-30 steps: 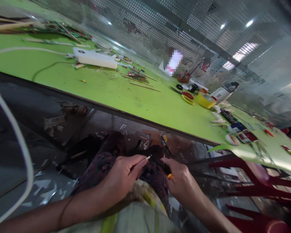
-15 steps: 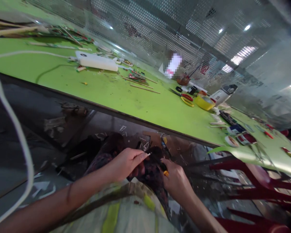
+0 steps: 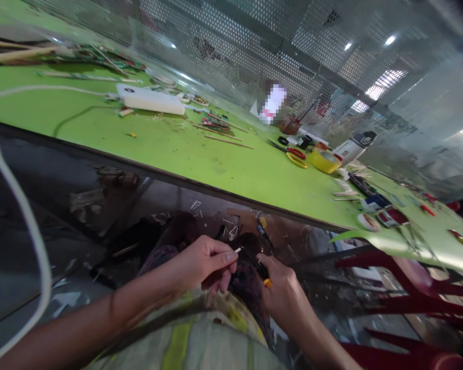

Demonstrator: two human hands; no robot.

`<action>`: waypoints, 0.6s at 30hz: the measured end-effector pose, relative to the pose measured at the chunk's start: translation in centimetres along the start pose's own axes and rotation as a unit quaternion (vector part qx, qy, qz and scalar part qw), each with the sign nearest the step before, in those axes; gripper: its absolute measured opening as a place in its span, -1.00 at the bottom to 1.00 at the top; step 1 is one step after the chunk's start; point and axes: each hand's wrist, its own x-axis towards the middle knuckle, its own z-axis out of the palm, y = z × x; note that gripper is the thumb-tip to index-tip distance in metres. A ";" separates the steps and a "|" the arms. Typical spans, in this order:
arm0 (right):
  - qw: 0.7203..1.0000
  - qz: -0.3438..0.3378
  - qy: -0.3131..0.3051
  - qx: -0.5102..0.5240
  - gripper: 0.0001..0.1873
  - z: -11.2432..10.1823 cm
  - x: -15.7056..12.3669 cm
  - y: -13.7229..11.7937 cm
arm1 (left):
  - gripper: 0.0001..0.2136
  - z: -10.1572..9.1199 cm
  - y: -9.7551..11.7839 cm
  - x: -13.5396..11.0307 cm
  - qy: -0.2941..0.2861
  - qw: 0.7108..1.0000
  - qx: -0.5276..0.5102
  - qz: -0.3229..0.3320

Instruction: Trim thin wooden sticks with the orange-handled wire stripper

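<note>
My left hand (image 3: 204, 262) is closed in a pinch on a thin pale stick (image 3: 237, 250) whose tip pokes out past the thumb. My right hand (image 3: 283, 293) is closed round a small dark tool with a yellow-orange part (image 3: 267, 282), which I cannot name for sure. Both hands are low over my lap, below the near edge of the green table (image 3: 200, 154), their fingertips almost meeting above my dark patterned trousers.
On the green table lie a white power bank (image 3: 150, 98), thin sticks (image 3: 226, 140), red-handled scissors (image 3: 291, 150), a yellow tape roll (image 3: 324, 160), a white bottle (image 3: 353, 146) and small tape rolls. Red plastic chairs (image 3: 405, 293) stand to the right. A white cable (image 3: 27, 231) hangs at left. Scraps litter the floor.
Both hands moved slightly up and forward over the lap. The left hand's pinch on the stick has tightened and the two hands have drawn closer together.
</note>
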 end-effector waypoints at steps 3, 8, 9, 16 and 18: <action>1.000 -0.001 0.014 -0.006 -0.58 0.5 0.2 0.5 | -0.64 0.6 0.0 0.1 0.101 0.963 0.235 0.091; 0.999 0.020 0.028 -0.016 -0.61 1.1 1.1 1.3 | -0.73 1.5 -1.1 1.0 0.262 0.764 0.544 0.227; 0.999 0.022 0.028 -0.016 -0.62 1.1 1.2 1.3 | -0.74 1.5 -1.2 1.1 0.266 0.756 0.554 0.225; 1.000 0.018 0.007 0.020 -0.65 0.3 1.1 1.0 | -0.65 0.3 1.6 0.5 0.034 0.990 0.132 0.045; 0.999 0.020 -0.008 0.027 -0.65 0.2 0.7 0.8 | -0.64 -0.1 1.9 0.3 -0.033 0.999 -0.003 -0.014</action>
